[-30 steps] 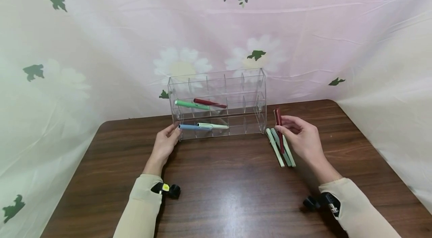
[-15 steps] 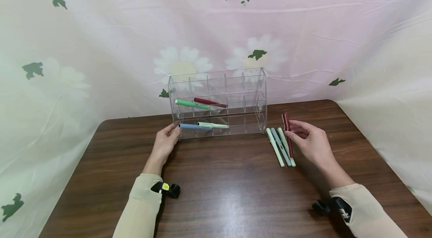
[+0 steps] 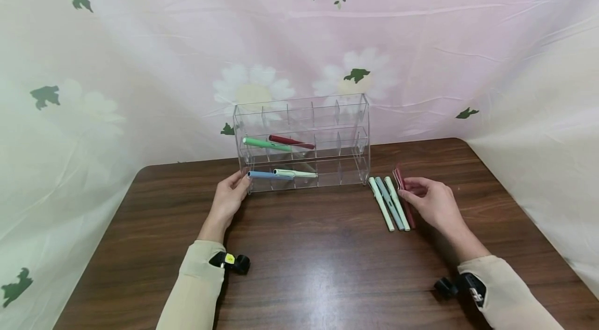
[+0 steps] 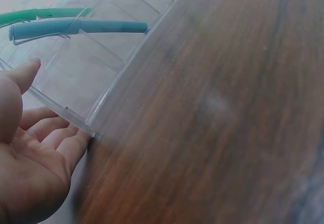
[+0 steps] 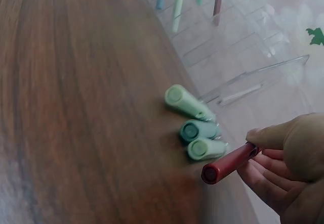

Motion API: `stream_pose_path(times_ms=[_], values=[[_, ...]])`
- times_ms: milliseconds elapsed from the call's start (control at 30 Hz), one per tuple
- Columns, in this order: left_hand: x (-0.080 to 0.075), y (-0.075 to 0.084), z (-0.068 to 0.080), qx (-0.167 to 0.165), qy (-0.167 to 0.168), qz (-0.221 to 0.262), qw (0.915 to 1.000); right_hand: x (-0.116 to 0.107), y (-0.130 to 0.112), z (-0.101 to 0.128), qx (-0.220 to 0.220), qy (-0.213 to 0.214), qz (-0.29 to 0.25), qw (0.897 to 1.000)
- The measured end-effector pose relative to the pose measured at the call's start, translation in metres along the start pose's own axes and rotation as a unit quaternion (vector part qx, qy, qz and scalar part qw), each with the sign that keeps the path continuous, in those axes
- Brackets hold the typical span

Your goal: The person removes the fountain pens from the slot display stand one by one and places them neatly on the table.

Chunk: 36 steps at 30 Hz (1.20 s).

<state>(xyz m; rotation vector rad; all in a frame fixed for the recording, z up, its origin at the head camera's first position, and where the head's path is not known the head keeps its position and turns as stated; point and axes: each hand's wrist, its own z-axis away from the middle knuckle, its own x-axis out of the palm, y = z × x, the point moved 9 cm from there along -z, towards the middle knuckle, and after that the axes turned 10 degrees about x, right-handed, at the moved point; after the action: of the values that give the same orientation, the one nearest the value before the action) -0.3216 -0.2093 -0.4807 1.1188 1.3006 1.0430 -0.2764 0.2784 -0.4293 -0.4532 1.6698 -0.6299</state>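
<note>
My right hand (image 3: 432, 202) pinches a dark red pen (image 5: 228, 164) between thumb and fingers, its cap end raised toward the back. Beside it, two pale green pens (image 3: 381, 205) (image 3: 398, 204) and a grey-green pen (image 3: 390, 204) lie in a row on the table. My left hand (image 3: 229, 199) holds the lower left corner of a clear tiered pen rack (image 3: 341, 171), thumb in front and fingers at its side. A blue pen (image 4: 81, 28) and a pale green pen (image 3: 297, 174) lie on the rack's lower tier. Above them rest a green pen (image 3: 265, 145) and a red pen (image 3: 291, 142).
The rack stands at the back of a dark wooden table (image 3: 304, 262), close to a printed cloth backdrop (image 3: 187, 60). Clear dividers split its tiers into compartments. A small wrist camera (image 3: 241, 265) sits by the left sleeve, another (image 3: 445, 287) by the right.
My right hand has carried the red pen rightward from over the loose pens and lowered it beside the row's right end. The left hand stays at the rack.
</note>
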Motion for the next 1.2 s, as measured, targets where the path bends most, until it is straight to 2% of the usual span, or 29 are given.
stream_pose_path(times_ms=[167,367,900,1200], values=[[0.001,-0.001,-0.002,0.000,-0.002,0.000,1.0000,0.009,0.010,-0.003,0.030,-0.024,0.026,0.999],[-0.001,-0.001,-0.003,-0.005,0.001,0.003,1.0000,0.012,0.010,-0.006,0.044,-0.029,0.043,0.998],[-0.002,0.000,-0.005,0.001,0.002,0.003,1.0000,0.008,0.003,-0.003,0.036,-0.031,0.069,0.996],[-0.001,0.000,-0.001,-0.002,0.003,0.004,1.0000,-0.003,0.000,0.000,0.029,-0.028,0.042,0.998]])
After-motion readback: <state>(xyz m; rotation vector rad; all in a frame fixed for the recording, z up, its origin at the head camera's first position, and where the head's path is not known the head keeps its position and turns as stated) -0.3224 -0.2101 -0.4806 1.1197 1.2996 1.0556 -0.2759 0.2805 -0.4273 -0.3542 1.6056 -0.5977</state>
